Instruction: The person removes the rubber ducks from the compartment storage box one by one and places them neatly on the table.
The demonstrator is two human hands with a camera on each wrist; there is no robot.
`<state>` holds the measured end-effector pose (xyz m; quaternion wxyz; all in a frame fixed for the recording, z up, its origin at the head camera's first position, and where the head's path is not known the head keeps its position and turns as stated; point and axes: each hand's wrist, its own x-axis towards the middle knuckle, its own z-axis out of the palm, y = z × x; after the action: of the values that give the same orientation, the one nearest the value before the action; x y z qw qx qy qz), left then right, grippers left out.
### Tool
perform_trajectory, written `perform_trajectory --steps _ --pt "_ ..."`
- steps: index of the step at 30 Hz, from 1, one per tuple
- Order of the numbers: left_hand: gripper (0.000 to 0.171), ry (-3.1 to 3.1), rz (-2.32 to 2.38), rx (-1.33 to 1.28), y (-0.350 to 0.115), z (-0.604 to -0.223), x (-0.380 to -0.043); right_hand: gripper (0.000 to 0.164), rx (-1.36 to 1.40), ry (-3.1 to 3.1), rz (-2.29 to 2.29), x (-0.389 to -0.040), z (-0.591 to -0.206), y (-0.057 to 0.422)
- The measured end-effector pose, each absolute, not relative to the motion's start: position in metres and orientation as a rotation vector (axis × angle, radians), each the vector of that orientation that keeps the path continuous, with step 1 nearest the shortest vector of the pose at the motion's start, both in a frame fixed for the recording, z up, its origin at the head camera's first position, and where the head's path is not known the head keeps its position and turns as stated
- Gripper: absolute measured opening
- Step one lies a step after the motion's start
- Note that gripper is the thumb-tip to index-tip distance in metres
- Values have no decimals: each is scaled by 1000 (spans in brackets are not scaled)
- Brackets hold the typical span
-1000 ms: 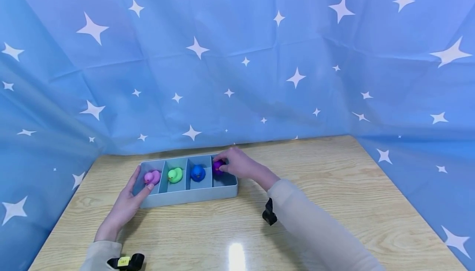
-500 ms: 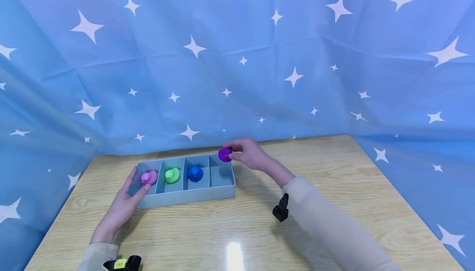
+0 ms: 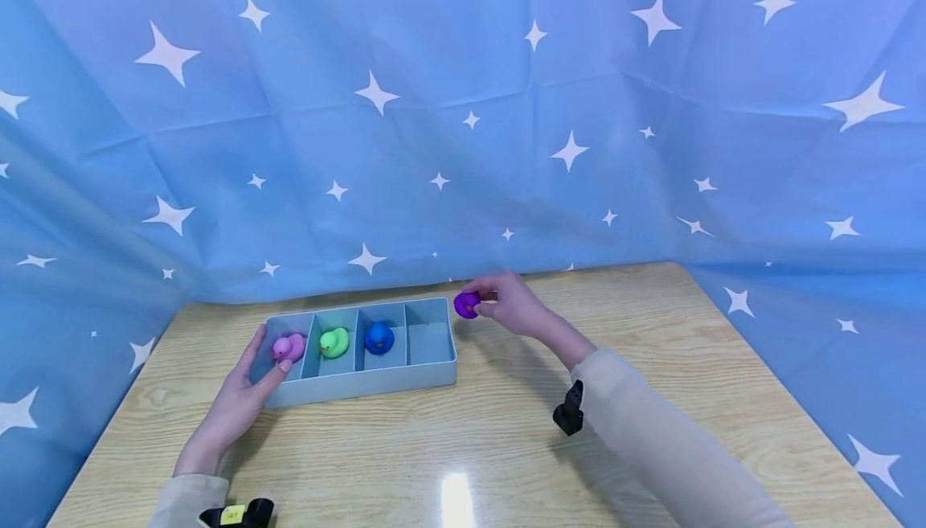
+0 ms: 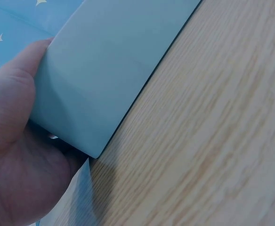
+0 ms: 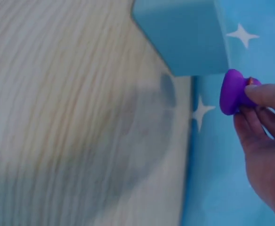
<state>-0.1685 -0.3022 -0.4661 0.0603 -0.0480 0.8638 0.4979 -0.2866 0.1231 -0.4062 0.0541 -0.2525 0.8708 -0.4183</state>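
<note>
My right hand [image 3: 515,304] pinches a purple rubber duck [image 3: 466,304] between thumb and fingers, held in the air just right of the box. In the right wrist view the duck [image 5: 232,92] is tipped on its side. My left hand [image 3: 235,399] grips the left end of a grey-blue divided box [image 3: 362,386], thumb over the front rim and fingers along the end wall. From left to right its compartments hold a pink duck [image 3: 289,347], a green duck [image 3: 334,342] and a blue duck [image 3: 379,338]. The rightmost compartment [image 3: 428,343] holds nothing.
The box stands on a light wooden table [image 3: 376,456], near its back edge. Behind and along the sides hangs a blue cloth [image 3: 463,142] with white stars. A bright reflection lies on the tabletop near the front.
My right hand has lifted the purple duck out of the rightmost compartment and carried it right, past the end wall. The left hand keeps its grip on the box.
</note>
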Motion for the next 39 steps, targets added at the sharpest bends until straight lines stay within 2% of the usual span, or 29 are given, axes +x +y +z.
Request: perform_trajectory --steps 14,39 --pt "95 2607 1493 -170 -301 -465 -168 32 -786 2651 -1163 -291 -433 140" --pt "94 2629 1488 -141 -302 -467 -168 34 -739 2635 -1155 -288 -446 147"
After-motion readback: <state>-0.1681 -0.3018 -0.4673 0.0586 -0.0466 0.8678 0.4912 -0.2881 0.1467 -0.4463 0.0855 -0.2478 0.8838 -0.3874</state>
